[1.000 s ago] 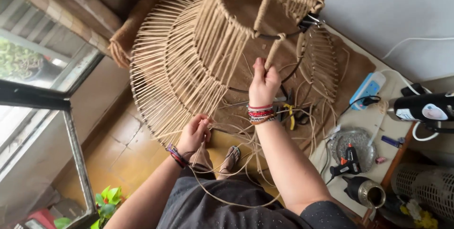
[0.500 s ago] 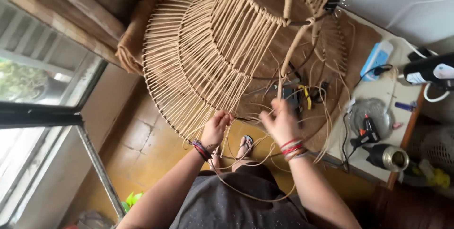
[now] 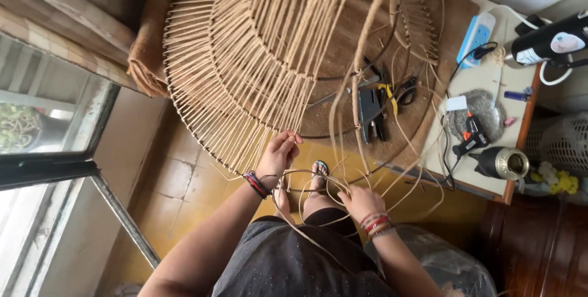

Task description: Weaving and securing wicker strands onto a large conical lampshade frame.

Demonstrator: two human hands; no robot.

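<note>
Overhead, a large woven lampshade frame [image 3: 257,58] of tan cord hangs in tiers above a tabletop [image 3: 490,82] and yellow tiled floor [image 3: 184,180]. Left hand [image 3: 278,153] — fingers pinched together on the frame's lower rim, dark bracelets at the wrist. Right hand [image 3: 361,202] sits lower, closed around loose cord strands [image 3: 343,144] that trail down from the frame and loop between both hands. On the tabletop: pliers [image 3: 389,98], a glue gun [image 3: 468,131], a blue power strip [image 3: 478,30]. Sandalled foot [image 3: 318,171] on the floor below.
</note>
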